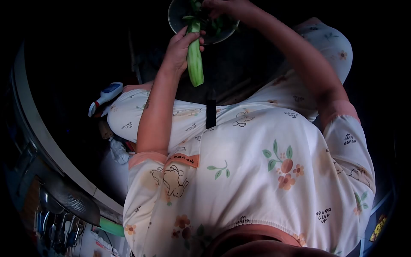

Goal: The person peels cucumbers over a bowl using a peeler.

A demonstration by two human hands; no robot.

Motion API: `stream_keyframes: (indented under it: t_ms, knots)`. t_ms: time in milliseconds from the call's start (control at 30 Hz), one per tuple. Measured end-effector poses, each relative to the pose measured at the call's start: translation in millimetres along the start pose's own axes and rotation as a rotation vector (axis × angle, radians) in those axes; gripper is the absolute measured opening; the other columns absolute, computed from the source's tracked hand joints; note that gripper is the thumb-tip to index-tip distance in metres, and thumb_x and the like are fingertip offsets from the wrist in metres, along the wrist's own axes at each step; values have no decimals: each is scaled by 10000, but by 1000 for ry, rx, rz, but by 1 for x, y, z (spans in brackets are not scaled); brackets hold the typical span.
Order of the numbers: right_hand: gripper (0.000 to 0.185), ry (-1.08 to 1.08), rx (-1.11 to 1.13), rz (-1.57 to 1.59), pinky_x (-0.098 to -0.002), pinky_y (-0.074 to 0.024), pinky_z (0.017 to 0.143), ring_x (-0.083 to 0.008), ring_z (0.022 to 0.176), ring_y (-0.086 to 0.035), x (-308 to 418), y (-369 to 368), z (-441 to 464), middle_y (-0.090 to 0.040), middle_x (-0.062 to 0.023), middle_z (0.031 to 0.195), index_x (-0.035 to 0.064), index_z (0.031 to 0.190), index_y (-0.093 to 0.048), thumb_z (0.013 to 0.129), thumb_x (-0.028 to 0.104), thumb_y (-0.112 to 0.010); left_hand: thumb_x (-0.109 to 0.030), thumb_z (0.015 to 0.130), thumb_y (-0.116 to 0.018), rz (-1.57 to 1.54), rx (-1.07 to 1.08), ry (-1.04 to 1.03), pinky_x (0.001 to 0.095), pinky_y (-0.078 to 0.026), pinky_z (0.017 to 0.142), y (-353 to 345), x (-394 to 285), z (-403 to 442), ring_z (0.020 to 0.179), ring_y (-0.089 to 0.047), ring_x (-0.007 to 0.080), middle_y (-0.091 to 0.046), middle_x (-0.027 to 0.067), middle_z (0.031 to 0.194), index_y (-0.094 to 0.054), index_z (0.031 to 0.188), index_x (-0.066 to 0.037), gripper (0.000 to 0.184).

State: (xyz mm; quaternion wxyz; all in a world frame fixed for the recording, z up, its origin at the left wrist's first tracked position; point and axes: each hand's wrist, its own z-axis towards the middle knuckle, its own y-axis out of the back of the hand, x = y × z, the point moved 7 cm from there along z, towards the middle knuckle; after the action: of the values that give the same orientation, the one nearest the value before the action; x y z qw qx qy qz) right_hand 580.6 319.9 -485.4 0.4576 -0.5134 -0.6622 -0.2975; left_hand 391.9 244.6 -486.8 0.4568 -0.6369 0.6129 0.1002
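My left hand (182, 47) is wrapped round a long cucumber (195, 64). Its near end is pale green and looks peeled, while darker green shows toward the far end. Beyond it, at the top edge of the view, my right hand (220, 7) has its fingers curled in by the cucumber's far end; what they hold is hidden in shadow. Under both hands is a round bowl (172, 21) with dark green pieces in it, perhaps peelings. Part of the bowl is cut off by the frame.
A white and blue spray bottle (107, 95) lies beside my left knee. A crumpled clear plastic bag (119, 150) is nearer my left elbow. At lower left are a pale curved edge (55, 150), a perforated metal strainer (72, 199) and several hanging utensils (55, 227). Much of the surroundings is dark.
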Motion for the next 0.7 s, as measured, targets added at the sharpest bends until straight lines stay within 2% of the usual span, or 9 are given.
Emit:
stream_keyframes:
  t_ms: [33,200,267,333,433,500,533,633,700]
  knots:
    - [278,-40,-45,-59,-275,-562,657,-147,729,-718,-5,12,3,-741,-69,817,2,1056,-728,985,270,-702,-103,985,-613,-6,20,-15,285,-585,733,-2,-2,0,878,-662,158,-670,114,1029,-561,1312,24,356]
    - [262,84,-85,95,-285,-556,666,-135,727,-698,-22,13,14,-735,-48,820,14,1009,-745,976,271,-704,-119,991,-607,7,-68,6,313,-605,761,3,-5,-4,904,-670,182,-667,129,1044,-556,1313,33,360]
    - [218,4,-221,-41,-284,-543,663,-120,714,-670,-23,23,7,-722,-22,823,24,1021,-746,972,234,-712,-128,995,-605,13,-75,49,327,-613,777,4,-3,-6,918,-674,192,-665,135,1049,-558,1299,39,349]
    - [190,0,-236,-72,-280,-535,659,-113,709,-658,-1,24,-5,-716,-18,831,24,1026,-745,973,202,-707,-155,1010,-595,-40,-148,52,372,-619,824,9,-7,-7,941,-683,238,-652,157,1055,-561,1263,56,331]
    - [141,44,-220,-62,-271,-540,659,-110,706,-656,8,9,-3,-715,-21,850,30,1027,-739,983,155,-694,-177,1011,-572,-184,-210,59,429,-618,800,16,-3,-5,850,-700,300,-646,163,1000,-571,1182,58,291]
    - [154,194,-39,166,-279,-557,668,-116,711,-673,15,-15,-7,-719,-25,837,37,1026,-731,994,182,-692,-200,1014,-568,-178,-209,56,450,-613,802,18,0,-1,856,-705,316,-645,174,990,-562,1175,85,327]
    - [160,163,20,213,-288,-571,675,-120,722,-691,19,-27,-12,-726,-29,833,42,1026,-724,1001,196,-689,-203,1016,-565,-188,-211,44,441,-611,796,19,1,0,844,-701,310,-645,176,986,-562,1174,85,328]
    - [155,111,61,82,-267,-550,651,-108,723,-695,15,-35,-15,-728,-27,835,51,1029,-726,990,198,-699,-204,1018,-559,-196,-187,56,429,-610,786,24,7,5,812,-691,300,-646,179,979,-565,1164,84,323]
    - [153,30,-62,-121,-271,-539,640,-107,715,-691,6,-11,-5,-727,-21,834,56,1022,-731,988,201,-698,-203,1019,-556,-195,-159,83,425,-609,783,24,10,4,791,-685,296,-647,179,976,-567,1156,82,317]
